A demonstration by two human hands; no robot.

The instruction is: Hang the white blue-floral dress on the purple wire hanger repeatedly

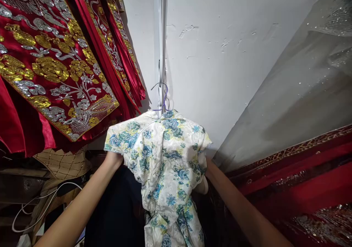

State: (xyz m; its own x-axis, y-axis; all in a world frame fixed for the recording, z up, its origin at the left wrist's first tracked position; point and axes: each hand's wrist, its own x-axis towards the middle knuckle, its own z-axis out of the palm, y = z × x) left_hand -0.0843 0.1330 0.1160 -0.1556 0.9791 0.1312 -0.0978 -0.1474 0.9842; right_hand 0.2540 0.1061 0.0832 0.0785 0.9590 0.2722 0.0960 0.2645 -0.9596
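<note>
Floral dress (172,162): hung on purple hanger (166,90).
Left hand (114,159): partly hidden by one sleeve; opening and hold cannot be told.
Right hand (210,167): hidden likewise, equally unclear.

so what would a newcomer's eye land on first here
Probably the pale dress with blue-green flowers, front and centre, below the hook of a purple hanger. Next, the red costume filling the upper left, thick with shiny gold and silver decoration. The greyish cloth flecked with sparkles on the right would likely come third.
</note>
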